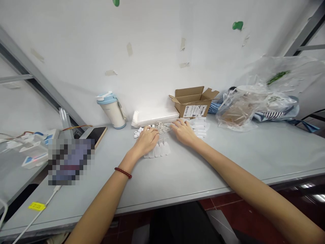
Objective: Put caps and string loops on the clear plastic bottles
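Observation:
My left hand (146, 139) lies palm down with its fingers stretched over the table, close to a cluster of small white caps (137, 132). By its wrist stand or lie several small translucent bottles (162, 149) in a row, partly hidden by the hand. A loose tangle of cream cord (161, 127) sits between the two hands. My right hand (183, 131) rests with its fingers spread, the fingertips beside the cord. To its right are more clear plastic pieces (199, 127), partly covered by the hand. Neither hand visibly grips anything.
Behind the hands lie a flat white stack (154, 118) and an open cardboard box (194, 101). A blue-lidded tumbler (113, 112) stands left of them. Clear plastic bags (241, 108) are at right. A phone (98, 134) and cables occupy the left. The table edge (177, 200) runs in front.

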Tool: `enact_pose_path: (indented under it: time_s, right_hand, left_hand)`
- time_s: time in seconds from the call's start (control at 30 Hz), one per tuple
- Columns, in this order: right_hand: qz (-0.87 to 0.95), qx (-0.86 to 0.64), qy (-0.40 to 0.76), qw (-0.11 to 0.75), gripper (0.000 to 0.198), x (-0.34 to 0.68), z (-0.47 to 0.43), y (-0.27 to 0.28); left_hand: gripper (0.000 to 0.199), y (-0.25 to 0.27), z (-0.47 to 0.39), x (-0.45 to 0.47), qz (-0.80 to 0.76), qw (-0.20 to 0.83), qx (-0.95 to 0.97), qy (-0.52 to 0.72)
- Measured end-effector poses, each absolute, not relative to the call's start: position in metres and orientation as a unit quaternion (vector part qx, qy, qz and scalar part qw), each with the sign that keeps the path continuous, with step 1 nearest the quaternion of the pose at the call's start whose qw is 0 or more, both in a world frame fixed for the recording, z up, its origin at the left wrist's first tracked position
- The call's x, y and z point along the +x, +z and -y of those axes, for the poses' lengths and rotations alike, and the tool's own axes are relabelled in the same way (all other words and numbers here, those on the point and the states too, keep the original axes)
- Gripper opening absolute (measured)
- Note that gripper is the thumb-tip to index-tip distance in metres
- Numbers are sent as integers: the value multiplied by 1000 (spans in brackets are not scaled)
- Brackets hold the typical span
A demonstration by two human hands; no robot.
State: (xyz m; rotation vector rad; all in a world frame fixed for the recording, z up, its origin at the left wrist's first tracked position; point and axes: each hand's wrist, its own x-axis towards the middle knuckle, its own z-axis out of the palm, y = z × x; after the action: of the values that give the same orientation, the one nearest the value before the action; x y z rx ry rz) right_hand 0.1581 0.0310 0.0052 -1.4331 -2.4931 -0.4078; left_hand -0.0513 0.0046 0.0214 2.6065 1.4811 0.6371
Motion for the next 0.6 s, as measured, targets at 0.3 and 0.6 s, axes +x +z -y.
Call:
enact_pose_path:
  time_s: [0.3, 0.6]
  right_hand:
    - [841, -522, -117, 72, 41, 155, -33, -4]
    - [838, -526, -126, 71, 39, 153, -30, 0]
  left_hand:
    - [40, 19, -10, -48, -487, 92, 853, 163]
    - [39, 24, -7, -42, -468, 87, 863, 170]
